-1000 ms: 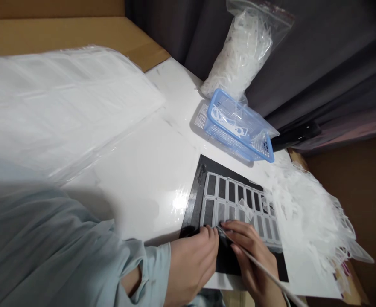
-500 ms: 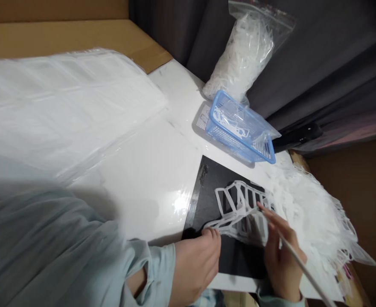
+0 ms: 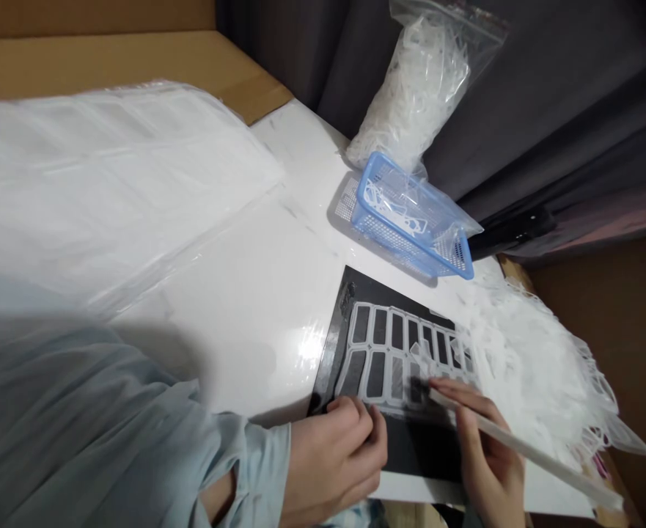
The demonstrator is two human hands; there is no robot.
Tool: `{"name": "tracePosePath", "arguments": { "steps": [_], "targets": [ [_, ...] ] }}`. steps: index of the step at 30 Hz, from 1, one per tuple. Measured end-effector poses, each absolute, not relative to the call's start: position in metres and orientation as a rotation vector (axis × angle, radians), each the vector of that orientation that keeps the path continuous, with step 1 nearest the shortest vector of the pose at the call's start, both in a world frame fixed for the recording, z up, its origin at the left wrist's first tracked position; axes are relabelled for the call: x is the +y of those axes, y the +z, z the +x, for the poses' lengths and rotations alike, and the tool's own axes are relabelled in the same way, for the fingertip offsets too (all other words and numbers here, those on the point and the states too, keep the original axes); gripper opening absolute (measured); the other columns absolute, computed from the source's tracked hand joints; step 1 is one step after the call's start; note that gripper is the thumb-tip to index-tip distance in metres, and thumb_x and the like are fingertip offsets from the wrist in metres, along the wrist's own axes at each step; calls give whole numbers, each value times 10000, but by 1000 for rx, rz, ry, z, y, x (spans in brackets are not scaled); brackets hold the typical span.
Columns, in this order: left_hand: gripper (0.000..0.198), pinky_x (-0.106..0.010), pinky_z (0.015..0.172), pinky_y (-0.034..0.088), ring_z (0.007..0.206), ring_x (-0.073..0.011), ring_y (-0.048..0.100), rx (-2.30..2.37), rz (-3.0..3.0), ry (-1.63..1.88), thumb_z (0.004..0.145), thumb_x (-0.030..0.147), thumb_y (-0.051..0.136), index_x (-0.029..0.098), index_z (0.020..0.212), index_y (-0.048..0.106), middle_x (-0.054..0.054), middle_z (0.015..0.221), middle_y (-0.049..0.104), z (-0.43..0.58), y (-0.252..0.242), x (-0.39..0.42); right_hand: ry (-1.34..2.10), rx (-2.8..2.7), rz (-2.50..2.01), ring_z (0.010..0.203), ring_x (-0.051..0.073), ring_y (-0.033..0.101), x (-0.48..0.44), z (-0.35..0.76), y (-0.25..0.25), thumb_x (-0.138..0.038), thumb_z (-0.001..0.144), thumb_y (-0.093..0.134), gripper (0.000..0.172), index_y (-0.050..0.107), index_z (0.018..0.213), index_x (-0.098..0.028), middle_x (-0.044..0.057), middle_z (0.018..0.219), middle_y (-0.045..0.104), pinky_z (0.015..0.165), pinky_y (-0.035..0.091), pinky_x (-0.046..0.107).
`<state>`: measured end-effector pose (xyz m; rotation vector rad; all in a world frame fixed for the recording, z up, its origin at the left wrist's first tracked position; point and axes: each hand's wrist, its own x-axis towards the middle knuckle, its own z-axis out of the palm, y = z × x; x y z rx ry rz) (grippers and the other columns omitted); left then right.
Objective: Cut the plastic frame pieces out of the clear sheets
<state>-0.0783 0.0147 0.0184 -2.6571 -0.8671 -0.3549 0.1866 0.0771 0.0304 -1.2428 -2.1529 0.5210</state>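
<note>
On a black mat (image 3: 419, 458), one white plastic lattice (image 3: 394, 359) lies flat, its two rows of rectangular openings showing the mat through. The left hand (image 3: 336, 458) sits curled at the lattice's near edge, fingers bunched together; whether they grip it, I cannot tell. The right hand (image 3: 490, 455) pinches one long white stick (image 3: 526, 447) between thumb and fingers, its tip on the lattice. Beyond lie one blue basket (image 3: 410, 246) holding white scraps, one zip bag (image 3: 424, 88) of scraps, and a loose scrap heap (image 3: 537, 374) just right of the mat. A plastic-wrapped stack (image 3: 108, 183) lies left.
</note>
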Motion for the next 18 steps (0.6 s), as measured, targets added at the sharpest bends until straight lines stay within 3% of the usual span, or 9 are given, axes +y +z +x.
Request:
{"name": "tracePosePath", "arguments": {
  "steps": [3,7,13,18],
  "targets": [
    [455,-392,643,285,784,-264,518,-831,-2652,-238,909,434,483,281,1329,566,-102,1314,540,-78,18,13,698,-2191,-1153,1032,193,665,67,179,29,-215,1016,472,200,670,1045,-225,54,1060,706,874,548,272],
    [518,-375,609,248,868,-288,497,-786,-2627,-179,915,508,434,294,1380,516,-108,1374,503,-79,16,14,784,-2188,-1106,1047,182,663,63,172,29,-200,1018,471,197,662,1055,-230,49,1079,709,901,544,258],
    [681,-363,606,203,731,-258,432,-837,-2737,-267,839,580,500,263,1441,480,-89,1510,404,-81,11,16,838,-2176,-1152,1074,184,660,64,173,27,-206,1026,457,208,658,1069,-239,45,1101,707,919,537,256],
    [699,-358,613,228,721,-243,408,-961,-2795,-316,800,539,552,228,1424,501,-50,1495,438,-79,9,17,848,-2173,-1149,1093,185,652,62,174,25,-205,1027,458,213,658,1088,-240,44,1111,704,949,526,265]
  ]
}}
